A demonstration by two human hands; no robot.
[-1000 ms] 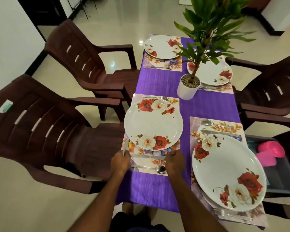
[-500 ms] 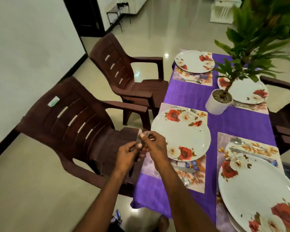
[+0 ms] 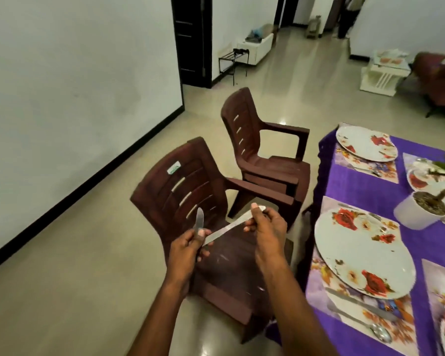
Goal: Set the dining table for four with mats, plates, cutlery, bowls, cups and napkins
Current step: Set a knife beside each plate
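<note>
Over the seat of the nearest brown chair [image 3: 190, 191], my left hand [image 3: 185, 253] grips a table knife [image 3: 199, 219] with its blade pointing up. My right hand [image 3: 267, 227] pinches a second flat silver piece of cutlery [image 3: 229, 226]. This piece slants down to the left, and its far end reaches the fingers of my left hand. To the right is the table under a purple cloth [image 3: 357, 186]. On it a floral plate [image 3: 362, 255] sits on a mat [image 3: 319, 283], with a knife [image 3: 357, 304] and a spoon [image 3: 378, 330] on the mat's near edge.
A second brown chair [image 3: 257, 155] stands further along the table's left side. A far plate [image 3: 365, 142] lies on its own mat, and a white plant pot [image 3: 416, 211] stands mid-table. Bare floor stretches left to the white wall. A small rack [image 3: 233, 60] and a white table [image 3: 383, 73] stand far off.
My hands rose from the near mat with cutlery and swung left over the chair. They now hold the two pieces apart. The view turned left, away from the table.
</note>
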